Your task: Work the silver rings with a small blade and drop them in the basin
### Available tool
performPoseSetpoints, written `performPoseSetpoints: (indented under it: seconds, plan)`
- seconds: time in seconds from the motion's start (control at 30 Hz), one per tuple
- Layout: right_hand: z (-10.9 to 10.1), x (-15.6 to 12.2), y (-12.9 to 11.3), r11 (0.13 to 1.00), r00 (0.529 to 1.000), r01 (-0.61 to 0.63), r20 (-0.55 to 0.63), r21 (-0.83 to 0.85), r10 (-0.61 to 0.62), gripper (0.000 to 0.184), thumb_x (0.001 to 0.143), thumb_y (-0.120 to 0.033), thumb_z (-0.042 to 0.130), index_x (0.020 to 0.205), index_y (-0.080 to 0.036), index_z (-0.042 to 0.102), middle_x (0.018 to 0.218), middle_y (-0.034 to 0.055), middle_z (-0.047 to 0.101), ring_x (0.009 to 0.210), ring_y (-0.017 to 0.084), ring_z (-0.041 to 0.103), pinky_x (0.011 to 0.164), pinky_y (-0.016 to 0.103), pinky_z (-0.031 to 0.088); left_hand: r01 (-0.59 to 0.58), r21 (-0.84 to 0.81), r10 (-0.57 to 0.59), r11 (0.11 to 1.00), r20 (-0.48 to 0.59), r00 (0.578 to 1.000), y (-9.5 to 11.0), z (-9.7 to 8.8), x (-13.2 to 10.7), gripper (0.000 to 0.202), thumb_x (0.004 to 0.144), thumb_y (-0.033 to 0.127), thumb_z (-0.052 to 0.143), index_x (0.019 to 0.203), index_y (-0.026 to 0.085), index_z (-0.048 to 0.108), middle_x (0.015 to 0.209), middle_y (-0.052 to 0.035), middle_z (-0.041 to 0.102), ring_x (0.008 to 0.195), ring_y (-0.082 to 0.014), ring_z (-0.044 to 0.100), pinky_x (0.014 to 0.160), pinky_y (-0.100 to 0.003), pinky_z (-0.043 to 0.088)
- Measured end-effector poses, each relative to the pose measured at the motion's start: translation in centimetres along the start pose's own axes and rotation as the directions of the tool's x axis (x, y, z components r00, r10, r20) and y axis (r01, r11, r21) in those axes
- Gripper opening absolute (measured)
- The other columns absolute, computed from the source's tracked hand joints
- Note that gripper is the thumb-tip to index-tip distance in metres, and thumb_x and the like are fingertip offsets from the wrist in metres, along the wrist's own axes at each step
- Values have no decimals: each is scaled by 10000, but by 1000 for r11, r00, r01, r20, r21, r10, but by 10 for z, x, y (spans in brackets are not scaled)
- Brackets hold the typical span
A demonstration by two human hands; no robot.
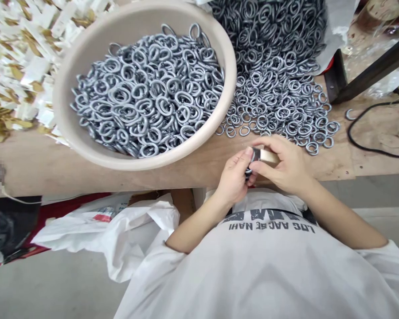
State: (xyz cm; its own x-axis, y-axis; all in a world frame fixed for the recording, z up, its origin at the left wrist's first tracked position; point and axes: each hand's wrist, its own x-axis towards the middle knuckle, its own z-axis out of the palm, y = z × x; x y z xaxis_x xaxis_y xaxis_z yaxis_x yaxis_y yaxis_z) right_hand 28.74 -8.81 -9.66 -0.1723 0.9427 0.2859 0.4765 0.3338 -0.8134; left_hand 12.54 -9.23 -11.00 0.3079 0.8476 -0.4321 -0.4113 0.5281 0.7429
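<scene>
Close to my body, at the table's front edge, both hands meet. My left hand (pixel 232 178) is closed around a few grey metal rings (pixel 248 172), mostly hidden by the fingers. Between thumb and fingers, my right hand (pixel 287 165) grips a small cream-coloured block (pixel 268 156) with a dark end; its exact kind does not show. That dark end touches or nearly touches the left fingertips. Just beyond the hands, loose metal rings (pixel 295 119) spread over the table. A large beige basin (pixel 142 163) heaped with similar rings (pixel 146 97) stands to the left.
White and gold-coloured pieces (pixel 26 57) are piled at far left. At right are a dark metal bar (pixel 372 66), a black cable (pixel 365 148) and clear plastic wrapping (pixel 382 48). A white plastic bag (pixel 119 235) hangs below the wooden table's edge (pixel 86 184).
</scene>
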Motion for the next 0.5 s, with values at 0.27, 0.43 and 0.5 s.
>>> performPoseSetpoints:
  seconds: [0.27,0.43,0.5]
  plan:
    - [3,3,7,993,997,5,77,121,-14,401,855,-545,763,1149,-271,779,916,31,668,842,190,618,770,333,483,10,85,-14,996,48,999,-6,-3,-2,463,822,625,727,800,187,578,586,56,510,445,-52,428,403,-172,285]
    - [3,-1,10,996,998,47,31,70,-49,361,881,-520,745,1150,-280,753,946,39,640,881,205,595,800,358,480,-6,66,4,998,42,999,-2,-1,-1,425,818,609,744,921,214,625,590,70,470,450,-56,406,408,-173,267]
    - [1,-1,8,996,997,62,51,59,-65,331,894,-516,733,1117,-271,743,951,41,640,889,206,593,806,359,478,-15,76,10,997,64,998,0,-4,0,438,788,594,782,855,194,614,600,69,447,460,-47,377,415,-178,269]
